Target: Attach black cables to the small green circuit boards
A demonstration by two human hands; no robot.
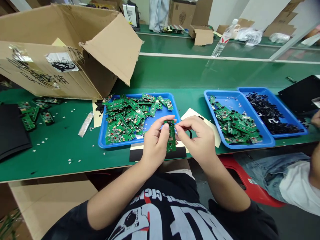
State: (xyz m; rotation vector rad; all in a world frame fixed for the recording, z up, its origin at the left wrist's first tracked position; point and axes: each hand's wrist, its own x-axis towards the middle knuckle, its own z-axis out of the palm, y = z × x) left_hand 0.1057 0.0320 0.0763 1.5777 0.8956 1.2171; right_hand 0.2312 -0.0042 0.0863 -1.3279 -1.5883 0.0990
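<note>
My left hand (157,141) grips a small green circuit board (171,141) upright by its left edge, thumb on its face. At the board's upper right, my right hand (200,138) pinches with thumb and forefinger; a black curved strip (190,134) shows beside those fingers. What sits between the fingertips is too small to make out. Just left of my hands stands a blue tray (102,138) heaped with similar green boards (125,115). Under my hands lie a black sheet (136,154) and cream paper (215,130) at the table's front edge.
To the right are a blue tray (268,142) of boards with black parts and another tray (303,133) of small black pieces. A big cardboard box (82,76) stands back left. A water bottle (222,41) leans behind. A co-worker's arm (315,160) is at far right.
</note>
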